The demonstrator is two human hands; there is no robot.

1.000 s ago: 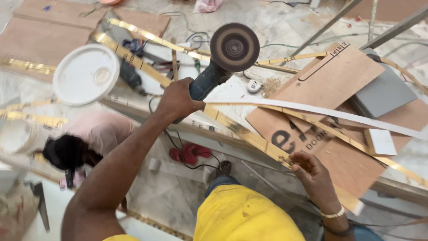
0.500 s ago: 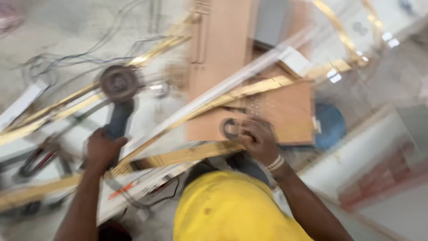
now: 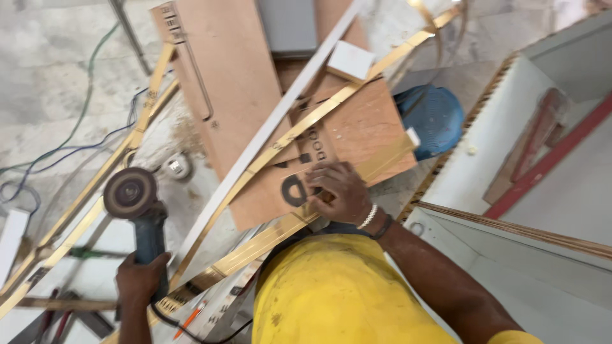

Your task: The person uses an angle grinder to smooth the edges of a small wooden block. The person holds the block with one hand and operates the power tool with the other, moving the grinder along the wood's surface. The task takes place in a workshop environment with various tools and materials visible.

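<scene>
We grip the grinder (image 3: pixel 137 216) in our left hand (image 3: pixel 141 280), its disc up and off the work, while our right hand (image 3: pixel 341 191) lies flat, holding nothing, on the gold strip (image 3: pixel 299 130) over the board (image 3: pixel 255 108); the disc could, we judge, snag the cable (image 3: pixel 191 328) or skid toward those fingers

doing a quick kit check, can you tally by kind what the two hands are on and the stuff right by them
grinder, held in left hand: 1
plywood sheet, under right hand: 1
white strip lying across the sheet: 1
blue bucket: 1
orange pen: 1
total: 5
</scene>
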